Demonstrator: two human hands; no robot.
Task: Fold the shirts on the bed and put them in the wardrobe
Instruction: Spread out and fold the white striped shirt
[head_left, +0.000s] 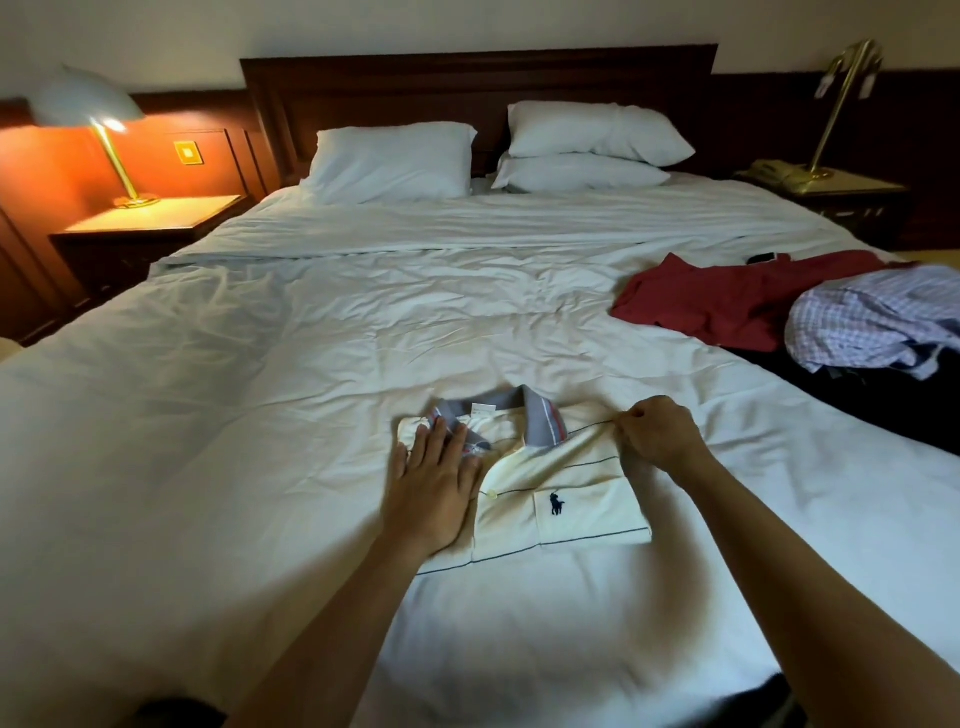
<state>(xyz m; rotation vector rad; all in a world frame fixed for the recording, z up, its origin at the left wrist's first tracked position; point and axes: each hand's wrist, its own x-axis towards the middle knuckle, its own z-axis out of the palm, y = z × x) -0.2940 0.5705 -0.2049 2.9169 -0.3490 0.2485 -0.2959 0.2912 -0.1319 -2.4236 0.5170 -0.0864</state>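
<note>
A cream polo shirt (561, 499) with a grey collar and thin dark stripes lies folded on the white bed (311, 364), near its foot. My left hand (434, 488) presses flat on the shirt's left side, fingers straight and reaching the collar. My right hand (657, 434) pinches the cloth at the shirt's right shoulder with curled fingers. At the right of the bed a red shirt (727, 301) lies spread out, and a crumpled blue checked shirt (872, 322) sits on top of dark clothing (883, 405).
Three white pillows (395, 161) lean against the dark headboard. A lit lamp (88, 104) stands on the left nightstand (150, 221). The right nightstand (841, 187) carries a brass lamp and a telephone. A small dark phone (762, 258) lies beyond the red shirt.
</note>
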